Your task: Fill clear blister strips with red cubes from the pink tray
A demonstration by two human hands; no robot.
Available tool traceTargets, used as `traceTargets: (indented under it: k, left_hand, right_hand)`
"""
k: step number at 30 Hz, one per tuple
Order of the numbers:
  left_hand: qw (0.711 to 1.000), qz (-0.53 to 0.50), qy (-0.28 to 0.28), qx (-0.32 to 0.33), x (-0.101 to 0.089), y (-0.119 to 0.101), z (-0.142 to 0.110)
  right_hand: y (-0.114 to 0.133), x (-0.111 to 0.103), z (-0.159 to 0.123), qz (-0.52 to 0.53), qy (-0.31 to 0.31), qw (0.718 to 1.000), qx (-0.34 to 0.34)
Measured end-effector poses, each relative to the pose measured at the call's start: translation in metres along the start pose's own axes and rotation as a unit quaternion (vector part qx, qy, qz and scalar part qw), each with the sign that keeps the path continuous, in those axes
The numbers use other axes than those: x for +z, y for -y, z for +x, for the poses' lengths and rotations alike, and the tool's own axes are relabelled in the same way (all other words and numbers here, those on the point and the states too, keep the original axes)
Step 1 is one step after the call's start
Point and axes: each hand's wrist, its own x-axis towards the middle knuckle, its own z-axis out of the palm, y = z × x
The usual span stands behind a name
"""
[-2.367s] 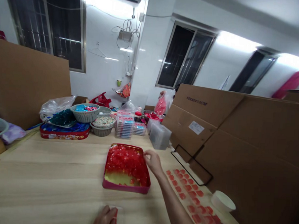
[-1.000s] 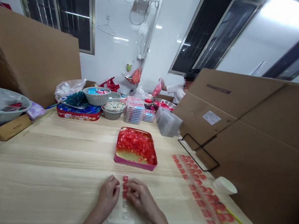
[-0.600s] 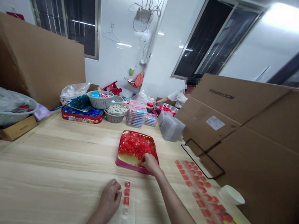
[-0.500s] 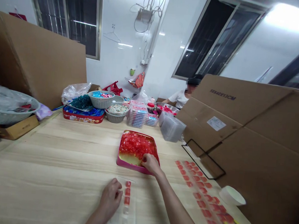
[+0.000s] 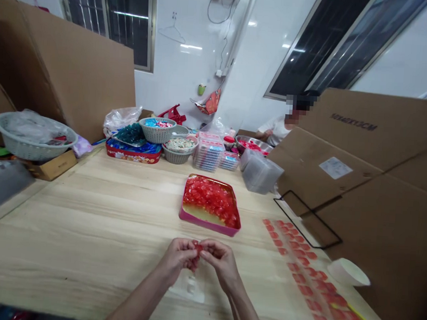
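Observation:
Over the near middle of the table, my left hand (image 5: 178, 258) and my right hand (image 5: 220, 263) meet. The fingertips of both pinch a small red translucent piece (image 5: 197, 248); its exact kind is too small to make out. Below them lies a clear plastic strip (image 5: 191, 290) with clear bumps down it, its far part hidden by my hands. Just beyond stands a pink-sided tray (image 5: 206, 223) of loose red translucent pieces (image 5: 211, 197), its bare bottom showing at the near left.
At right lie sheets with rows of red pieces (image 5: 302, 276), a black wire frame (image 5: 324, 245), a white tape roll (image 5: 349, 272) and a cardboard partition (image 5: 387, 209). Baskets (image 5: 157, 133), stacked clear boxes (image 5: 208, 155) and plastic containers (image 5: 261, 172) line the back. A person (image 5: 278, 130) sits behind.
My right hand has come back from the tray to meet my left hand, and a red piece is now between their fingertips. The camera view has shifted, moving the scene rightward and up.

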Motion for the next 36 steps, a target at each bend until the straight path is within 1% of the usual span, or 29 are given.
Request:
traceTargets:
  k: [2, 4, 6, 9, 12, 14, 16, 18, 19, 20, 21, 22, 23, 24, 25, 27, 29, 32, 36]
  left_hand:
    - [0.999, 0.033, -0.005, -0.013, -0.008, 0.005, -0.002]
    - [0.997, 0.067, -0.038, -0.006, -0.016, 0.011, -0.004]
    - [0.992, 0.098, -0.073, 0.012, -0.022, 0.016, -0.004]
    - [0.987, 0.130, -0.086, 0.027, -0.026, 0.023, -0.003]
    - [0.985, 0.146, -0.086, 0.038, -0.026, 0.029, -0.001]
    - [0.984, 0.152, -0.088, 0.042, -0.028, 0.032, 0.001]
    - [0.984, 0.153, -0.086, 0.041, -0.030, 0.036, 0.003]
    - [0.985, 0.147, -0.083, 0.038, -0.033, 0.041, 0.006]
    - [0.986, 0.143, -0.082, 0.037, -0.034, 0.043, 0.007]
    - [0.986, 0.140, -0.081, 0.039, -0.035, 0.045, 0.008]
    - [0.986, 0.138, -0.083, 0.040, -0.036, 0.047, 0.009]
    - [0.986, 0.140, -0.086, 0.041, -0.037, 0.049, 0.010]
    - [0.985, 0.142, -0.090, 0.042, -0.037, 0.051, 0.011]
    - [0.984, 0.145, -0.093, 0.042, -0.037, 0.052, 0.011]
    - [0.983, 0.149, -0.096, 0.040, -0.037, 0.053, 0.012]
    - [0.983, 0.152, -0.099, 0.034, -0.037, 0.054, 0.013]
    - [0.983, 0.149, -0.097, 0.033, -0.037, 0.053, 0.014]
    - [0.984, 0.146, -0.095, 0.046, -0.036, 0.053, 0.014]
    - [0.981, 0.156, -0.101, 0.061, -0.037, 0.054, 0.013]
  right_hand:
    - [-0.001, 0.000, -0.006, -0.031, 0.009, 0.999, -0.001]
    - [0.000, -0.003, -0.012, -0.117, 0.038, 0.992, -0.013]
    - [0.001, -0.003, -0.018, -0.234, 0.072, 0.969, -0.032]
    - [-0.004, 0.003, -0.028, -0.367, 0.102, 0.922, -0.070]
    - [-0.015, 0.015, -0.037, -0.428, 0.106, 0.892, -0.099]
    - [-0.020, 0.019, -0.040, -0.442, 0.107, 0.885, -0.100]
    - [-0.019, 0.018, -0.037, -0.432, 0.123, 0.888, -0.100]
    - [-0.010, 0.007, -0.027, -0.411, 0.126, 0.897, -0.106]
    - [-0.003, -0.001, -0.018, -0.407, 0.110, 0.899, -0.114]
    - [0.004, -0.012, -0.005, -0.415, 0.079, 0.898, -0.123]
    - [0.012, -0.023, 0.010, -0.438, 0.034, 0.889, -0.127]
    - [0.018, -0.035, 0.027, -0.471, -0.013, 0.872, -0.132]
    - [0.023, -0.046, 0.045, -0.519, -0.052, 0.845, -0.117]
    - [0.026, -0.056, 0.063, -0.568, -0.082, 0.814, -0.085]
    - [0.028, -0.065, 0.081, -0.587, -0.095, 0.801, -0.068]
    - [0.025, -0.075, 0.109, -0.612, -0.103, 0.783, -0.039]
    - [0.019, -0.079, 0.126, -0.621, -0.097, 0.778, -0.030]
    - [0.009, -0.081, 0.131, -0.622, -0.084, 0.778, -0.034]
    - [0.006, -0.087, 0.125, -0.594, -0.070, 0.799, -0.056]
